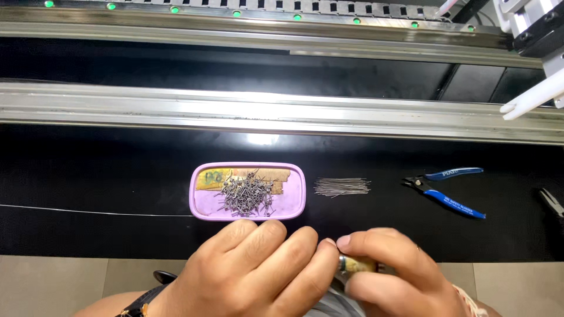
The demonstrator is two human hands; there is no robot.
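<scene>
My left hand (252,273) and my right hand (390,270) meet at the bottom centre, fingers curled together around a small tool with a yellowish handle and metal collar (355,265). Most of that tool is hidden by my fingers. Just beyond my left hand lies a shallow purple tray (294,194) holding a heap of small bent metal wire pieces (247,195) and a strip of tan tape. To the tray's right, a bundle of thin straight wires (342,186) lies on the black mat.
Blue-handled cutters (449,194) lie open at the right, with another dark plier tip (551,201) at the far right edge. Metal rails (264,111) run across the back, with green lights along the top. A thin wire (88,210) stretches left of the tray.
</scene>
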